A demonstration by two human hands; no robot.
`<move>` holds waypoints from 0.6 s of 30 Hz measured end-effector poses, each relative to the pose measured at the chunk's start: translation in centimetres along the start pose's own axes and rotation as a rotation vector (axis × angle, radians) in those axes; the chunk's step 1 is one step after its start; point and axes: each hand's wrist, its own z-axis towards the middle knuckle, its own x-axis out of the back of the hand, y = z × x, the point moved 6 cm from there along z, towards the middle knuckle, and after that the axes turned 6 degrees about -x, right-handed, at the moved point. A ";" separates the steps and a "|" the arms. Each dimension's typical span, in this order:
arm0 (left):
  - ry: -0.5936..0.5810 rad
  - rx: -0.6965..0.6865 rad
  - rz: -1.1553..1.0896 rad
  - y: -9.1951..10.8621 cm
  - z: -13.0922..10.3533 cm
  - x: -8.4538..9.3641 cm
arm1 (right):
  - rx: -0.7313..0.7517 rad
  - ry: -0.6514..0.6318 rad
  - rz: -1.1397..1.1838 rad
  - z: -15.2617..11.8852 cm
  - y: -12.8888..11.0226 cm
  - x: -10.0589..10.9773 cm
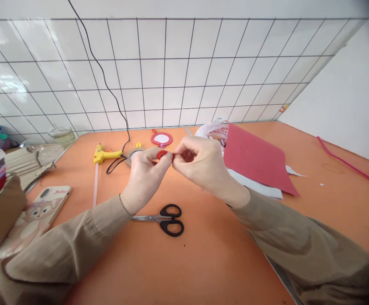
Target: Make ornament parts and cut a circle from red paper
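Observation:
Above the orange table, my left hand and my right hand meet and pinch a small red piece between their fingertips. Most of the piece is hidden by the fingers. Black-handled scissors lie shut on the table just below my hands. Behind my hands lie a yellow glue gun with a black cord, a roll of tape and a small round red-rimmed mirror.
A red sheet rests on white paper and a plastic bag at the right. A phone in a cartoon case, a cardboard box and a glass jar are at the left. A pink cord runs along the far right.

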 end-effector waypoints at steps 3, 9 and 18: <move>0.015 0.010 -0.098 0.1 -0.3 -0.1 | -0.005 0.041 0.071 -0.1 -0.3 0.3; 0.068 -0.040 -0.159 1.5 -0.6 -0.3 | -0.044 0.073 0.222 -0.1 -0.6 0.2; 0.289 0.276 -0.377 -2.3 1.5 2.4 | -0.067 0.218 0.408 2.5 2.0 5.3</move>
